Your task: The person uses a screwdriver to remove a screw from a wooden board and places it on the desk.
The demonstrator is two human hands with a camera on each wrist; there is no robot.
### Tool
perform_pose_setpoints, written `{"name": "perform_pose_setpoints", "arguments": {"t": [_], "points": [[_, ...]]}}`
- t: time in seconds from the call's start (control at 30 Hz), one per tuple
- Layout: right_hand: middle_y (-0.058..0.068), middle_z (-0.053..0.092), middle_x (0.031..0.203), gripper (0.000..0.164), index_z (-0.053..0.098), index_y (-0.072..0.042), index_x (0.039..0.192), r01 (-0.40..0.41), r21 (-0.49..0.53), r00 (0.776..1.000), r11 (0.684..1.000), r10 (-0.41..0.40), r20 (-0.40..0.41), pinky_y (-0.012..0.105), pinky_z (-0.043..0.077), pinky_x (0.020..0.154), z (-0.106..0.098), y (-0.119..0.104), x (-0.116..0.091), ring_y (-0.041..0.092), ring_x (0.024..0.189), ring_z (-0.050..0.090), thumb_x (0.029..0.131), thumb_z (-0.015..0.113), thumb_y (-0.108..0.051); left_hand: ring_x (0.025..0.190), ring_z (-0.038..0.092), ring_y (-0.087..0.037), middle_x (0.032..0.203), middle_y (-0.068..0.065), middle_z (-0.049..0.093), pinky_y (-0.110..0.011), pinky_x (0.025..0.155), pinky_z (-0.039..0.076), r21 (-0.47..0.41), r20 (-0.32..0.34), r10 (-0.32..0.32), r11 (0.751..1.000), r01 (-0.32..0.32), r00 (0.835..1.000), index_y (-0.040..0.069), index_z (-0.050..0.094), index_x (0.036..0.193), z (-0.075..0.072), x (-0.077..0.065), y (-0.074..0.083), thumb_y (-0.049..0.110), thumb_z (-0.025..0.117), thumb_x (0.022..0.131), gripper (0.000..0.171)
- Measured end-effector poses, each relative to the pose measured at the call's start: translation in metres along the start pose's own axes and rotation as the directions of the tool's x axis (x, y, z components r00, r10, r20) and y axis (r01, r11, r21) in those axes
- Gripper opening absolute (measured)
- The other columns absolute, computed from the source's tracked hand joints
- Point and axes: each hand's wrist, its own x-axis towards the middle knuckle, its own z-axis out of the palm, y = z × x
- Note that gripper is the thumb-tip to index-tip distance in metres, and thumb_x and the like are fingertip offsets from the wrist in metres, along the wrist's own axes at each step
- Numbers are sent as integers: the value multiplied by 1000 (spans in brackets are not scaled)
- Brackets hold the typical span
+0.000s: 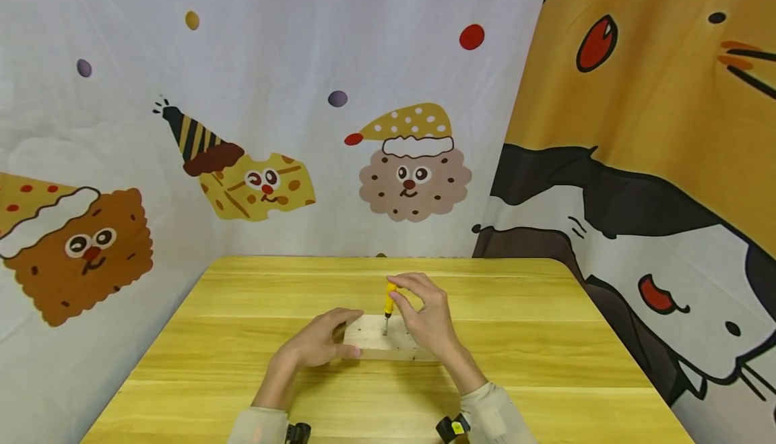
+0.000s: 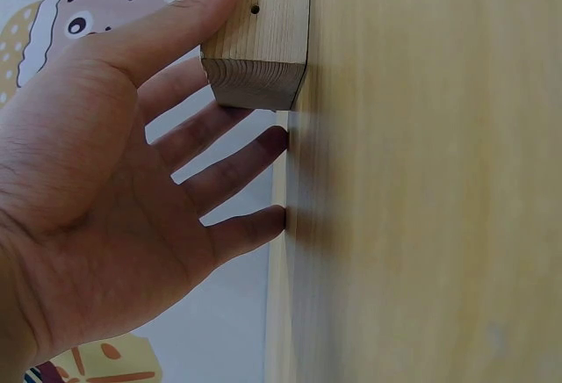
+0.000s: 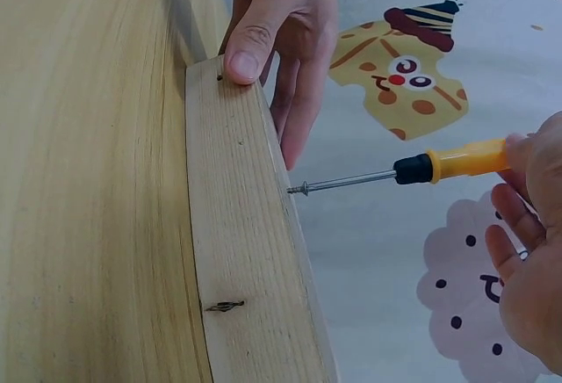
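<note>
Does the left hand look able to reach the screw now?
Probably yes: the left hand holds the wooden block by one end, and nothing visible stands between it and the screw.

right edge: right hand (image 3: 537,251) pinches yellow screwdriver (image 3: 470,160) | centre: screw (image 3: 300,189) touches wooden block (image 3: 250,242) | top: left hand (image 3: 288,23) holds block

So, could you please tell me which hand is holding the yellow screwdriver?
The right hand holds the yellow screwdriver over the wooden block; the left hand instead grips the block's end.
</note>
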Motion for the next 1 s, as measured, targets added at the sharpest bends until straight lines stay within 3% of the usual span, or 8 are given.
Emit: {"name": "perform_pose_setpoints", "arguments": {"t": [0.33, 0.67, 1.0], "points": [[9, 83, 124, 30, 83, -10, 132, 9, 35, 1000, 999, -9, 9, 37, 68, 88, 0, 0, -1, 27, 109, 78, 107, 74, 2, 156, 53, -49, 168, -20, 57, -75, 128, 44, -4, -1, -3, 1000, 3, 1000, 8, 53, 168, -1, -1, 2, 37, 88, 101, 81], [13, 81, 113, 29, 85, -10, 124, 20, 44, 1000, 999, -20, -20, 28, 65, 89, 1, 2, -1, 25, 101, 75, 97, 88, -2, 157, 53, -50, 168, -19, 57, -76, 129, 42, 5, -10, -6, 1000, 6, 1000, 8, 53, 168, 0, -1, 2, 37, 88, 101, 81], [11, 82, 112, 27, 85, -11, 123, -12, 43, 1000, 999, 12, -16, 26, 64, 89, 0, -1, 0, 24, 101, 76, 98, 88, -2, 156, 53, -50, 169, -20, 56, -76, 128, 43, 10, -7, -10, 1000, 10, 1000, 8, 53, 168, -1, -2, 4, 38, 88, 100, 81]]}}
